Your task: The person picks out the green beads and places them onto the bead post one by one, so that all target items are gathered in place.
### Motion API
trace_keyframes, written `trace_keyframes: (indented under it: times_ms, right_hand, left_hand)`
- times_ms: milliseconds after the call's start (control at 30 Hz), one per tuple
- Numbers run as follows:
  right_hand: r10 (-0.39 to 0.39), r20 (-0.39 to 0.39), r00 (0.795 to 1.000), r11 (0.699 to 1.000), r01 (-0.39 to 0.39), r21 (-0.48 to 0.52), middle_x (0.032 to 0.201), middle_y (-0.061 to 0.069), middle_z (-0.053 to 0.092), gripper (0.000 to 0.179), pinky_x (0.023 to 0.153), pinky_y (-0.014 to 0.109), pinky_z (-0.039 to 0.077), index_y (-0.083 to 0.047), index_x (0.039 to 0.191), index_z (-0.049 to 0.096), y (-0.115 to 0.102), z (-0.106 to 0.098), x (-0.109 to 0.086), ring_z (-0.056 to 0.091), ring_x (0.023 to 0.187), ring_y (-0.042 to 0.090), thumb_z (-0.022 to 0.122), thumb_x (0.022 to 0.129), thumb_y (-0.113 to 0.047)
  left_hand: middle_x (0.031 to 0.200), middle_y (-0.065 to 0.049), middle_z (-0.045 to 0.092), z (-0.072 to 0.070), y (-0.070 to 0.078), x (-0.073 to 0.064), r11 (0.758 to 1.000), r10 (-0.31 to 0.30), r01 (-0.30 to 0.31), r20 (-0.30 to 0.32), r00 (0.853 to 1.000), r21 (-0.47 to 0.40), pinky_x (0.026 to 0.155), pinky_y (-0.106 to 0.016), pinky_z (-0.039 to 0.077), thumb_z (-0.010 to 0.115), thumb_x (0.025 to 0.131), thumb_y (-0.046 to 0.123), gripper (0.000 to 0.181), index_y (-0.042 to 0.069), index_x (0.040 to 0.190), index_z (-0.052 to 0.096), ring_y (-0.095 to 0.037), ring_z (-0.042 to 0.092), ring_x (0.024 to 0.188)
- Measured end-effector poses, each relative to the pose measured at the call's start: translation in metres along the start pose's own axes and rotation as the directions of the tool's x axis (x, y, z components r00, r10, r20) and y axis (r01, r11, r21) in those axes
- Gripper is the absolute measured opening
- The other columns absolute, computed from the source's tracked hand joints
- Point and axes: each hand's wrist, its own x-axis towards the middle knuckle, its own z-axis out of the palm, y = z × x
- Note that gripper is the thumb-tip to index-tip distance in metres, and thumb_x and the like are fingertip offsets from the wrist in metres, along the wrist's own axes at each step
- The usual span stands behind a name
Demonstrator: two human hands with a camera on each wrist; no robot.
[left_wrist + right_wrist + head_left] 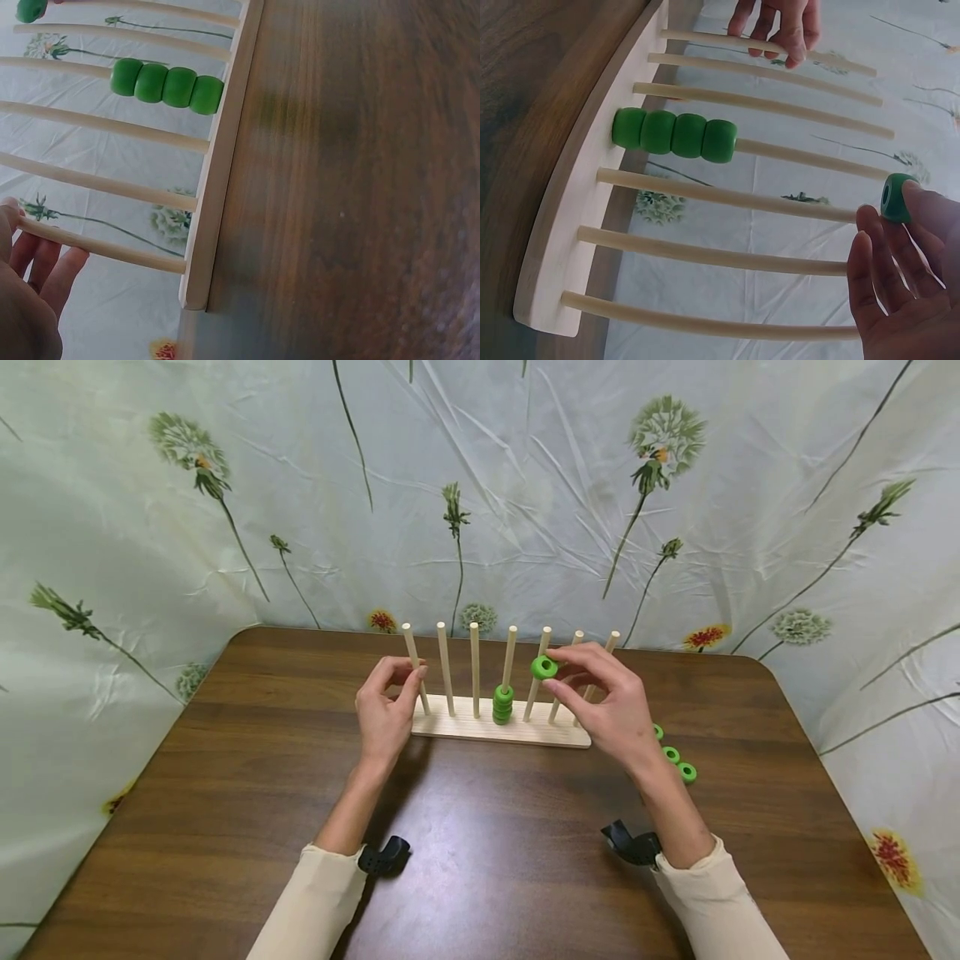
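A pale wooden stand (501, 732) with a row of upright pegs rests on the table (480, 843). My left hand (384, 710) grips the leftmost peg (135, 256) between thumb and fingers, partway up. Held between thumb and fingertips of my right hand (611, 702) is a green bead (895, 201) with a hole through it. That bead is near the top of the middle peg (802, 158), slightly right of it in the head view. Several green beads (502, 705) are stacked at the base of the middle peg. The other pegs carry no beads.
Several loose green beads (687, 772) lie in a slanting line on the table, right of the stand and partly hidden by the right hand. A flower-printed cloth (525, 527) hangs right behind the table's back edge and along its sides.
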Motion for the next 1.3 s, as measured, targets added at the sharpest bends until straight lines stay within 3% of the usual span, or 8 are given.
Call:
trace_keyframes:
  times_ms: [300, 733, 1300]
  right_hand:
    - [-0.011, -0.002, 1.0, 1.0, 0.011, 0.006, 0.113, 0.013, 0.071, 0.037, 0.081, 0.017, 0.058, -0.002, 0.122, 0.074, -0.004, 0.003, 0.005, 0.069, 0.096, 0.027, 0.079, 0.086, 0.007]
    - [-0.021, -0.013, 1.0, 1.0, 0.021, 0.002, 0.112, 0.01, 0.071, 0.04, 0.082, 0.018, 0.057, -0.005, 0.125, 0.074, -0.01, 0.007, 0.011, 0.068, 0.097, 0.006, 0.078, 0.087, 0.008]
    - [-0.046, -0.037, 0.998, 0.998, 0.047, 0.03, 0.116, 0.012, 0.07, 0.039, 0.082, 0.02, 0.058, -0.005, 0.124, 0.073, -0.018, 0.013, 0.017, 0.071, 0.095, 0.008, 0.078, 0.087, 0.007]
  left_hand:
    - [0.094, -0.013, 0.074, 0.001, -0.001, 0.001, 1.0, 0.004, -0.004, -0.009, 1.0, 0.003, 0.059, -0.013, 0.051, 0.076, 0.096, 0.016, 0.012, 0.005, 0.102, 0.076, -0.003, 0.063, 0.077]
    - [0.096, -0.013, 0.075, 0.0, -0.001, 0.0, 1.0, 0.008, -0.008, -0.004, 1.0, 0.02, 0.059, -0.011, 0.05, 0.076, 0.097, 0.016, 0.013, 0.005, 0.102, 0.076, 0.0, 0.063, 0.079]
    - [0.098, -0.013, 0.076, 0.0, 0.001, -0.002, 1.0, 0.005, -0.005, -0.002, 1.0, 0.023, 0.06, -0.012, 0.052, 0.075, 0.097, 0.016, 0.013, 0.003, 0.101, 0.075, 0.001, 0.063, 0.079]
